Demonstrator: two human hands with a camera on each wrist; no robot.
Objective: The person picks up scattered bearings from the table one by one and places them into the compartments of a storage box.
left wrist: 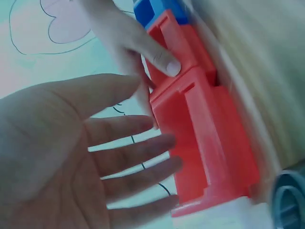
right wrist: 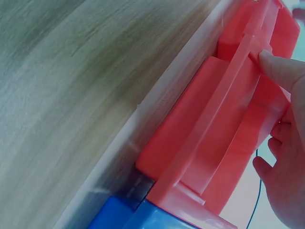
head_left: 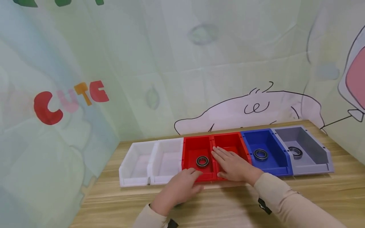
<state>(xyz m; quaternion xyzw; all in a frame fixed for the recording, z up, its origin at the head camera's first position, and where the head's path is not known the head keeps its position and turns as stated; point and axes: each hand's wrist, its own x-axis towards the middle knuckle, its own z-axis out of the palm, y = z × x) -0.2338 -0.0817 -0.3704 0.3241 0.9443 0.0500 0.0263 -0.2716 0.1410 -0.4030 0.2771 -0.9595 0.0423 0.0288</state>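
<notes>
Two red bins stand side by side mid-row. In the left red bin (head_left: pixel 188 152) lies a ball bearing (head_left: pixel 202 161), a dark ring with a metal rim. My left hand (head_left: pixel 182 186) hovers at this bin's front with fingers spread, palm bare in the left wrist view, holding nothing. Over the right red bin (head_left: pixel 228 138) reaches my right hand (head_left: pixel 235 164). Its straight fingers lie along the wall between the two red bins, and its thumb touches the front edge by that wall. The hand hides most of that bin's inside.
Two white bins (head_left: pixel 151 163) adjoin on the left. To the right, a blue bin (head_left: pixel 275 164) and a grey bin (head_left: pixel 310 166) hold bearings (head_left: pixel 260 154). A round grey ringed object (left wrist: pixel 290 200), partly cut off, sits near the left hand. A printed curtain (head_left: pixel 171 79) hangs behind the wooden table (head_left: pixel 114 205).
</notes>
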